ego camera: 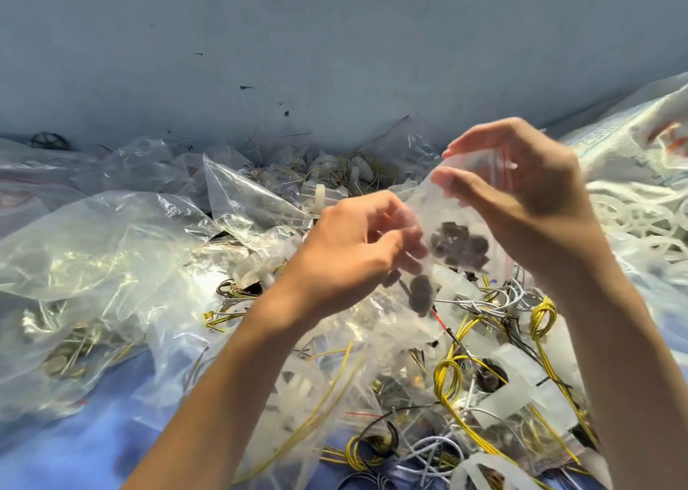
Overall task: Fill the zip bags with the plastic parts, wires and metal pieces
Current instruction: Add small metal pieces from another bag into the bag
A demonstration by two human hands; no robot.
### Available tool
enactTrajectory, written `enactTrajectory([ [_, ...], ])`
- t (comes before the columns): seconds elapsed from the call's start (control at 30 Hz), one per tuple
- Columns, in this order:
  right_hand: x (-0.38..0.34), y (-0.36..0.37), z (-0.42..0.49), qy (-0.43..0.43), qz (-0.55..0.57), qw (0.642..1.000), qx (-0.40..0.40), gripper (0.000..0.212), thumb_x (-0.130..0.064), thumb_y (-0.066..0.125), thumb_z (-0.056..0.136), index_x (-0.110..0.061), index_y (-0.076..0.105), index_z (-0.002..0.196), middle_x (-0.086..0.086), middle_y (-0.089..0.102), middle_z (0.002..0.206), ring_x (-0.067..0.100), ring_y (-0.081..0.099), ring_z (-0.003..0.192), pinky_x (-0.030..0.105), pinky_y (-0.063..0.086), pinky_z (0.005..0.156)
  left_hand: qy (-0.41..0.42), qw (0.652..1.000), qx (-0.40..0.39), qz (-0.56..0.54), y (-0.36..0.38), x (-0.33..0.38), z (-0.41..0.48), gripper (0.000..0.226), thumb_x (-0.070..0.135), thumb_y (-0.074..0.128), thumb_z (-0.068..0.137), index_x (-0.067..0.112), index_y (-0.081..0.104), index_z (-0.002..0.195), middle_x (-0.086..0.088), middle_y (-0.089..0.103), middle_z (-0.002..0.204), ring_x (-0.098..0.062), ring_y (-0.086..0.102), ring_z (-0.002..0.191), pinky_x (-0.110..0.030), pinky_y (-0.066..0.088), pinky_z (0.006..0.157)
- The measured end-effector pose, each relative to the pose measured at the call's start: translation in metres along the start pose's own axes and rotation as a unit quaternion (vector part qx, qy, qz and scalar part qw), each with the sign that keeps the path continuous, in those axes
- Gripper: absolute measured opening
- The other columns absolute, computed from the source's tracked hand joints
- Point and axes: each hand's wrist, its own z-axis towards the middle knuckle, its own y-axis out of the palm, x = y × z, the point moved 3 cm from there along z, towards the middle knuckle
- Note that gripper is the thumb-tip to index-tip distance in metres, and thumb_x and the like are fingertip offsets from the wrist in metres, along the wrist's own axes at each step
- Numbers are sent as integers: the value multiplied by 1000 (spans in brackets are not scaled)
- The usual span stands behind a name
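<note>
**A:** Two bare forearms (pixel 231 396) come up from the bottom edge. What lies under them?

**B:** A blue surface (pixel 74 456), meeting a pale grey-blue wall (pixel 335 43) at the back. Worktop or floor, I cannot tell.

**A:** And on it?

**B:** On the left is a heap of crumpled clear plastic bags (pixel 93 247). On the right is a white woven sack (pixel 629 143), cut off by the edge. Loose yellow wires (pixel 445 378), thin white wires (pixel 428 448) and translucent white plastic parts (pixel 521 381) lie tangled under the arms, too many to count.

**A:** The hands?

**B:** One small clear zip bag with a red strip (pixel 473 206) is held up between them, above the tangle. The right hand (pixel 528 203) pinches its top edge with curved fingers. The left hand (pixel 353 247) grips its left side, fingers curled and blurred behind the film.

**A:** Inside?

**B:** Dark round pieces (pixel 459 245), clumped low in it; the number is hard to make out.
</note>
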Motion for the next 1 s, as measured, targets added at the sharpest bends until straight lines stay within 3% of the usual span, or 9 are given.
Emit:
enactTrajectory([
  [0.13, 21, -5, -10, 178, 3, 959, -222, 64, -55, 74, 57, -32, 56, 114, -7, 73, 92, 9, 70, 84, 31, 53, 80, 12, 994, 101, -34, -3, -4, 5, 22, 4, 53, 95, 17, 56, 77, 2, 68, 70, -11, 64, 63, -21, 47, 54],
  [0.27, 29, -9, -19, 208, -78, 894, -388, 72, -63, 68, 56, -39, 50, 121, -15, 71, 103, 2, 68, 93, 36, 53, 88, -1, 980, 165, -111, -15, -8, 8, 23, 1, 45, 97, 14, 54, 81, 2, 62, 67, -13, 61, 59, -28, 52, 57],
  [0.37, 28, 3, -18, 183, -86, 906, -373, 52, -66, 58, 63, -30, 63, 100, -14, 73, 92, 1, 69, 85, 27, 55, 76, -31, 977, 144, -156, -11, -8, 7, 20, 7, 44, 99, 13, 52, 82, 4, 60, 62, -16, 59, 56, -27, 51, 54],
  [0.5, 32, 12, -17, 173, -35, 933, -315, 9, -27, 58, 90, -24, 61, 83, -8, 72, 81, 10, 70, 81, 28, 58, 73, -50, 983, 88, -152, 2, -8, 4, 18, 5, 42, 100, 14, 49, 85, 9, 61, 61, -11, 55, 55, -27, 48, 53],
  [0.6, 33, 4, -10, 190, 17, 959, -208, 14, -19, 50, 96, -16, 53, 82, -6, 67, 75, 8, 65, 76, 34, 60, 73, -57, 987, 54, -140, 1, -9, 5, 19, 6, 40, 101, 15, 47, 85, 13, 60, 61, -6, 52, 52, -32, 51, 59],
  [0.73, 23, -11, 2, 143, 59, 988, -27, 25, -16, 49, 98, -20, 48, 73, -17, 58, 53, -2, 46, 46, 13, 39, 42, -70, 994, -14, -86, -3, -10, 3, 11, 13, 51, 96, 14, 49, 85, 7, 57, 62, -5, 50, 47, -17, 43, 46],
  [0.83, 14, -9, -1, 118, 77, 989, -53, 24, -13, 52, 96, -20, 48, 74, -14, 61, 55, -3, 42, 44, 9, 32, 43, -81, 991, -63, -85, -1, -7, 1, 19, 28, 61, 84, 12, 51, 87, 6, 57, 60, -8, 53, 50, -18, 45, 46],
  [0.93, -1, -7, -1, 62, 121, 988, -76, 16, -18, 59, 90, -19, 51, 76, -10, 65, 59, -3, 44, 45, 9, 31, 47, -50, 993, -60, -85, 0, -3, 2, 33, 42, 61, 71, 14, 56, 88, 3, 66, 72, -10, 64, 68, -30, 58, 71],
  [1.0, -6, -6, -1, 38, 103, 990, -91, 13, -24, 61, 84, -21, 52, 75, -9, 66, 60, -2, 44, 45, 10, 31, 47, -20, 994, -62, -93, 3, 0, 2, 31, 40, 58, 74, 14, 58, 89, 3, 68, 77, -9, 66, 76, -26, 55, 78],
])
